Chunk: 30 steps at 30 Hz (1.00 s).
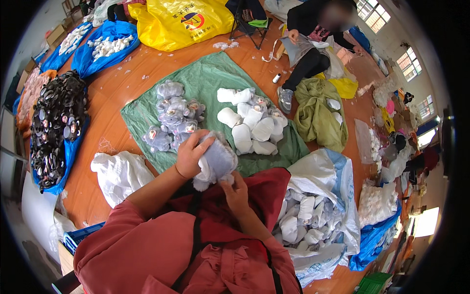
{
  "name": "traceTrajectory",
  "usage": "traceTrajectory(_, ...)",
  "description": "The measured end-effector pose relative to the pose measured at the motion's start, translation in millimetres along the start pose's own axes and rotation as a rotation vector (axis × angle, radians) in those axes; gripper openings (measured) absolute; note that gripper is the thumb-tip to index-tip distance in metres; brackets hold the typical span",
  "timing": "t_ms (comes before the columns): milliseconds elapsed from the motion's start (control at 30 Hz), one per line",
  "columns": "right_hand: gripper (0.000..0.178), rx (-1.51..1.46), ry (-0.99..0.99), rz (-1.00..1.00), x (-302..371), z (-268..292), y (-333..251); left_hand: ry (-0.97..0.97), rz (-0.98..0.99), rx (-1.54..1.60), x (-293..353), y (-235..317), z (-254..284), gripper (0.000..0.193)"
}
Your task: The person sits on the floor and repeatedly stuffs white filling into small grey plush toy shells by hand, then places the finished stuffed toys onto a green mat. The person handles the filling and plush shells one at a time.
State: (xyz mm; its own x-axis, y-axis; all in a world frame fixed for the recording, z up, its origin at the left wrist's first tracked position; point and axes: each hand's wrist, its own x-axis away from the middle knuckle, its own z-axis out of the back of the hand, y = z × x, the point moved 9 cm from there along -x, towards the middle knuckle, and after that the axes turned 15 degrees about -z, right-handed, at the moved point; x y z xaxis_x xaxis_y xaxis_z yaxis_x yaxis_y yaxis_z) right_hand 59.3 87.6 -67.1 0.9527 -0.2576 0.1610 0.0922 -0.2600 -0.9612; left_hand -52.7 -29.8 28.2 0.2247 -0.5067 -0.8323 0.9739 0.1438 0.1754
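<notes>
Over my lap is a grey fluffy plush piece (220, 159) with some white fabric showing at its side. My left hand (190, 153) grips it from the left, thumb and fingers bent over the top. At its lower right edge my right hand (236, 192) has its fingers closed on the plush; the fingertips are partly hidden. Just beyond lies a heap of grey plush pieces (172, 117) with small doll-like faces. To its right sits a second heap of white-backed pieces (252, 125). Both heaps rest on a green sheet (139, 110).
An open white sack (313, 171) full of similar pieces stands at my right. A white bag (117, 176) lies at left, near a blue sheet with dark plush pieces (54, 127). Beyond the green sheet, a person (313, 59) sits beside an olive sack (318, 112).
</notes>
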Motion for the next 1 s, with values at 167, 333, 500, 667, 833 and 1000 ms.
traceTrajectory(167, 0.024, 0.092, 0.146, 0.094, -10, 27, -37, -0.034, -0.127, -0.034, 13, 5, -2, 0.049)
traceTrajectory(333, 0.021, 0.240, 0.091, 0.041, -15, 26, -55, 0.017, -0.205, -0.053, 16, 15, 1, 0.033)
traceTrajectory(500, 0.027, 0.493, -0.027, -0.045, -25, 26, -53, -0.032, -0.323, -0.012, 13, 26, -3, 0.025)
traceTrajectory(667, 0.025, 0.577, -0.185, 0.047, -26, 5, -85, -0.057, -0.349, 0.045, 11, 29, -6, 0.022)
traceTrajectory(833, 0.019, 0.709, -0.246, 0.058, -30, 7, -79, -0.115, -0.431, 0.064, 10, 34, -8, 0.021)
traceTrajectory(1000, 0.020, 0.681, -0.298, -0.028, -30, 11, -60, -0.107, -0.417, 0.066, 18, 37, -10, 0.024)
